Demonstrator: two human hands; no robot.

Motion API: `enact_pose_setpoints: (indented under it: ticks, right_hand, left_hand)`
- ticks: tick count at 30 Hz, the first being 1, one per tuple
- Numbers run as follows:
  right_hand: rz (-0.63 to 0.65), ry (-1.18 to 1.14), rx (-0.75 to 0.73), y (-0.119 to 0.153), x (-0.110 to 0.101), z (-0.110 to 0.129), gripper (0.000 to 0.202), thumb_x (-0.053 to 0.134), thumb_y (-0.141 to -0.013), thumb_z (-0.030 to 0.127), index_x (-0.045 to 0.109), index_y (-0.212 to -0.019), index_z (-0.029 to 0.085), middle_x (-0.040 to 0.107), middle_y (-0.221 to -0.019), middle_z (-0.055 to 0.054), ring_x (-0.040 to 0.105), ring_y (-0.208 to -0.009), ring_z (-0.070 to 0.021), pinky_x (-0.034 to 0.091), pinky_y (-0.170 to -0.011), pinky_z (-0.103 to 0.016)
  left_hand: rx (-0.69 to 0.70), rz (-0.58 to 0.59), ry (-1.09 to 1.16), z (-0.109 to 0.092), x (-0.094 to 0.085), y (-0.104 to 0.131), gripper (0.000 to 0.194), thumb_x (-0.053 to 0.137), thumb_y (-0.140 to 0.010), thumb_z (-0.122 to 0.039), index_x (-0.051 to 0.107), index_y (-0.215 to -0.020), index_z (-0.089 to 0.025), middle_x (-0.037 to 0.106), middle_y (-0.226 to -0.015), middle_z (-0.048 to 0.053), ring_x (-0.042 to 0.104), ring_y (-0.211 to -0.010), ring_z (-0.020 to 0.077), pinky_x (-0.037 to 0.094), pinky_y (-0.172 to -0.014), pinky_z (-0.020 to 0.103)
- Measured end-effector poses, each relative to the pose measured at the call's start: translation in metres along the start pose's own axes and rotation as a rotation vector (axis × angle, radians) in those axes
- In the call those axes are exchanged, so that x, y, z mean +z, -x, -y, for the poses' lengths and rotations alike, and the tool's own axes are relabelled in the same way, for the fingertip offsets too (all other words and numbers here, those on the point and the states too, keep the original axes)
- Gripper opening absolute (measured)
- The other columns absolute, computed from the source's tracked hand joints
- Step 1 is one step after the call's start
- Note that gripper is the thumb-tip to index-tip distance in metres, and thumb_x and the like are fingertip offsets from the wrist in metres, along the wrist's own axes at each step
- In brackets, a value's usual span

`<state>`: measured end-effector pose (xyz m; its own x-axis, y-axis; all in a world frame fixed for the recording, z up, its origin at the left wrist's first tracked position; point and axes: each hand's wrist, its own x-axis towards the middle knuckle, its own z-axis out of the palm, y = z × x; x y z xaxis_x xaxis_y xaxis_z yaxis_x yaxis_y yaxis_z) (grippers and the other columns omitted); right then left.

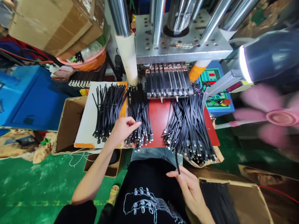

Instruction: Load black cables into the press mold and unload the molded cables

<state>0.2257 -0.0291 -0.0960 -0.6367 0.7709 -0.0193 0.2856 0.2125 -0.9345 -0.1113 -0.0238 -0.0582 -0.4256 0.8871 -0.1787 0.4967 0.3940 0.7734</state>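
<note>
My right hand (188,183) is low in front of my shirt, thumb and fingers pinching one end of a black cable (177,160). This cable rises toward a large pile of black cables (187,121) with metal-tipped ends on the right of the red work surface (157,119). Over the lower part of a middle bundle of black cables (139,105) is my left hand (125,129), fingers curled and thumb pointing right. Whatever it may hold is hidden. Several cables sit in a slotted metal fixture (169,84) under the press plate (183,53).
Another cable bundle (108,109) lies on a white board (85,124) at left. A control panel (213,84), a lamp (268,56) and a blurred pink fan (277,116) stand at right. Lower right, an open carton (251,199) holds more black strands. A white post (127,59) rises behind the bundles.
</note>
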Motion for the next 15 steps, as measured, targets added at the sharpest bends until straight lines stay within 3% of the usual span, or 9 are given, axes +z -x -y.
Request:
enact_pose_setpoints:
  ticks: [4, 8, 10, 12, 15]
  right_hand:
    - [0.064, 0.004, -0.089, -0.039, -0.001, 0.018, 0.045, 0.043, -0.109, 0.038, 0.085, -0.101, 0.026, 0.066, -0.065, -0.003, 0.066, -0.058, -0.0218, 0.050, -0.053, -0.033]
    - [0.104, -0.045, -0.160, -0.065, 0.012, 0.032, 0.043, 0.041, -0.110, 0.035, 0.082, -0.103, 0.025, 0.071, -0.072, -0.003, 0.069, -0.064, -0.0204, 0.053, -0.061, -0.032]
    - [0.136, -0.089, -0.175, -0.074, 0.022, 0.039, 0.043, 0.040, -0.111, 0.035, 0.080, -0.102, 0.025, 0.074, -0.077, -0.004, 0.073, -0.072, -0.0211, 0.055, -0.067, -0.032]
    - [0.191, -0.120, -0.178, -0.080, 0.028, 0.045, 0.045, 0.038, -0.112, 0.035, 0.078, -0.097, 0.023, 0.074, -0.080, -0.005, 0.072, -0.075, -0.0209, 0.054, -0.069, -0.032]
    - [0.336, -0.108, -0.163, -0.087, 0.023, 0.050, 0.048, 0.037, -0.113, 0.036, 0.074, -0.086, 0.021, 0.070, -0.079, -0.005, 0.066, -0.073, -0.0189, 0.051, -0.070, -0.031]
  left_hand:
    - [-0.009, -0.061, 0.006, -0.003, -0.003, -0.003, 0.045, 0.067, -0.089, -0.048, 0.048, -0.057, -0.022, 0.043, -0.053, -0.005, 0.040, -0.054, 0.0126, 0.033, -0.056, 0.028]
    - [0.039, -0.213, -0.015, -0.014, 0.001, 0.015, 0.042, 0.067, -0.091, -0.048, 0.060, -0.059, -0.021, 0.051, -0.057, -0.003, 0.045, -0.057, 0.0139, 0.037, -0.058, 0.029]
    - [-0.003, -0.122, 0.165, -0.022, 0.010, 0.030, 0.040, 0.067, -0.092, -0.050, 0.068, -0.065, -0.021, 0.054, -0.057, -0.002, 0.047, -0.052, 0.0130, 0.038, -0.053, 0.028]
    - [-0.085, 0.045, 0.408, -0.030, 0.023, 0.045, 0.041, 0.066, -0.093, -0.054, 0.074, -0.072, -0.020, 0.053, -0.056, -0.003, 0.045, -0.045, 0.0113, 0.036, -0.045, 0.026]
    - [-0.131, 0.184, 0.624, -0.039, 0.041, 0.061, 0.042, 0.068, -0.093, -0.057, 0.076, -0.075, -0.020, 0.054, -0.060, -0.003, 0.043, -0.041, 0.0091, 0.031, -0.039, 0.025]
